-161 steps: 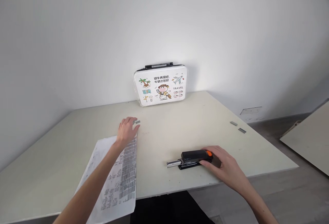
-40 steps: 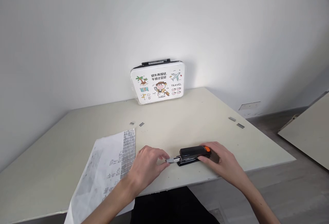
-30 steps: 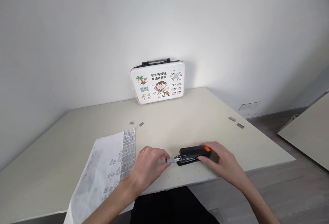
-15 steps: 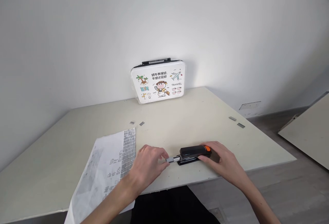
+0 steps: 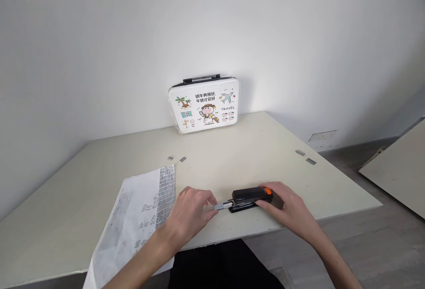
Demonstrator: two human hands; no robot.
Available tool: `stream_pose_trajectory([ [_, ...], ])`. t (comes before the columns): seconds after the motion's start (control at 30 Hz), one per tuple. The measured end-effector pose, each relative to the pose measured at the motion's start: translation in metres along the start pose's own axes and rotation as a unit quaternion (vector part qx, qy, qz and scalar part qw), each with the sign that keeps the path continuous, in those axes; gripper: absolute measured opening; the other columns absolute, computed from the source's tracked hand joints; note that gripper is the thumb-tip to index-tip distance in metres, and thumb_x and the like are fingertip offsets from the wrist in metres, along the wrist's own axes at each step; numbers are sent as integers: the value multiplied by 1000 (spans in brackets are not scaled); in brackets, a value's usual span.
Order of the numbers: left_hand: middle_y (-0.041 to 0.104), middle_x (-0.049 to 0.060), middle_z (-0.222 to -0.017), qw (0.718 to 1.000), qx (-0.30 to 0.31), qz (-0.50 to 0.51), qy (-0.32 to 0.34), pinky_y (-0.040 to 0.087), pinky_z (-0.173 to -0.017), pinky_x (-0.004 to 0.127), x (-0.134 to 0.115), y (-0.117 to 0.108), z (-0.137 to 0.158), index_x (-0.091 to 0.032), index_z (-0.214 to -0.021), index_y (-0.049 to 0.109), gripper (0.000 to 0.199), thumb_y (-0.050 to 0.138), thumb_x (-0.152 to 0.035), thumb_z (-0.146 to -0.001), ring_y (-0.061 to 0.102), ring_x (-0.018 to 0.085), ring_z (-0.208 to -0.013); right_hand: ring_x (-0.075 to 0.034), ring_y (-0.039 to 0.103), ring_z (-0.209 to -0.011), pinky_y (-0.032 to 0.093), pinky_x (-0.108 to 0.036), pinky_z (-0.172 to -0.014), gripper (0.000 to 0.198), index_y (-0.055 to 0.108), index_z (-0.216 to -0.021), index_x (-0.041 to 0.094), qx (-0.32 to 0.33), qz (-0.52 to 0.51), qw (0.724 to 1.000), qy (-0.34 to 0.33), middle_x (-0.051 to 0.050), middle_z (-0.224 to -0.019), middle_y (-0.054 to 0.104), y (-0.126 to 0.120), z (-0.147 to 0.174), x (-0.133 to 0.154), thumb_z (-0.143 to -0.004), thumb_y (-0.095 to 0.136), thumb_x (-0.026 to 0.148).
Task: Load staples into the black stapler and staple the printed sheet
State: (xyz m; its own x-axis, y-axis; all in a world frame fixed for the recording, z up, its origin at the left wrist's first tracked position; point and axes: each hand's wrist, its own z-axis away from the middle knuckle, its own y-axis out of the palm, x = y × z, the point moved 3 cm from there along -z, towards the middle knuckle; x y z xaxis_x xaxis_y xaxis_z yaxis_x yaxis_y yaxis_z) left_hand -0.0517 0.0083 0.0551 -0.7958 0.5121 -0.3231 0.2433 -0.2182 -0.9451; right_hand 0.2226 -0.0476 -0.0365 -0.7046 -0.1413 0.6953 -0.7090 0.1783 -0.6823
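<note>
Left hand [image 5: 191,211] has moved from the far edge of the printed sheet [image 5: 133,222] to the front of the black stapler [image 5: 247,195]; thumb and forefinger pinch a grey staple strip [image 5: 219,206] at the protruding rail. Right hand [image 5: 290,206] clamped around the stapler's rear, by its orange patch. Stapler rests on the tabletop [image 5: 265,156], near the front edge; white case [image 5: 219,90] stands well behind.

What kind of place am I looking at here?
Perhaps a simple desk area at home or in an office; I can't tell which. What suggests it: a pale table against a plain wall, a printed sheet, and a black stapler.
</note>
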Motion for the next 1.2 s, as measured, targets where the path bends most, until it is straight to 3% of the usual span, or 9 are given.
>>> stream_pose_trajectory([
  [0.37,80,0,-90,1000,-1,-18,22,51,-96,42,-8,8,-2,-24,-97,76,10,70,-28,-90,74,26,-90,-27,64,-115,58,-35,-83,35,65,-119,31,-8,3,1000,-3,-6,-122,70,1,1,-3,-97,59,58],
  [0.57,80,1,-95,999,24,34,33,53,-89,38,11,6,3,-25,-102,77,17,72,-37,-91,74,24,-91,-28,64,-114,59,-36,-82,36,65,-119,32,-2,-9,1000,6,-7,-123,70,0,0,1,-97,59,59],
  [0.73,81,4,-93,982,48,80,161,53,-86,36,26,5,-3,-25,-107,78,35,56,-51,-101,74,22,-86,-29,63,-118,60,-36,-80,39,65,-124,33,-7,-43,999,-4,-8,-127,68,-1,0,0,-96,59,59],
  [0.83,81,5,-91,969,50,72,230,51,-86,35,29,6,-14,-25,-100,81,38,55,-54,-101,74,21,-81,-26,67,-105,59,-32,-71,38,65,-125,33,7,-65,998,1,-7,-125,69,-2,0,-2,-97,58,58],
  [0.93,81,3,-86,960,42,64,269,49,-84,34,26,11,-29,-25,-96,81,39,56,-55,-99,72,19,-77,-22,68,-85,57,-31,-67,38,66,-122,30,23,-75,997,3,-7,-119,71,-2,0,-2,-98,57,58],
  [1.2,74,5,-76,944,3,-17,331,43,-73,31,14,35,-68,-21,-88,75,56,44,-68,-97,66,18,-68,-24,68,-88,57,-30,-69,41,67,-116,28,31,-68,997,16,-6,-109,74,-5,1,-4,-96,57,62],
])
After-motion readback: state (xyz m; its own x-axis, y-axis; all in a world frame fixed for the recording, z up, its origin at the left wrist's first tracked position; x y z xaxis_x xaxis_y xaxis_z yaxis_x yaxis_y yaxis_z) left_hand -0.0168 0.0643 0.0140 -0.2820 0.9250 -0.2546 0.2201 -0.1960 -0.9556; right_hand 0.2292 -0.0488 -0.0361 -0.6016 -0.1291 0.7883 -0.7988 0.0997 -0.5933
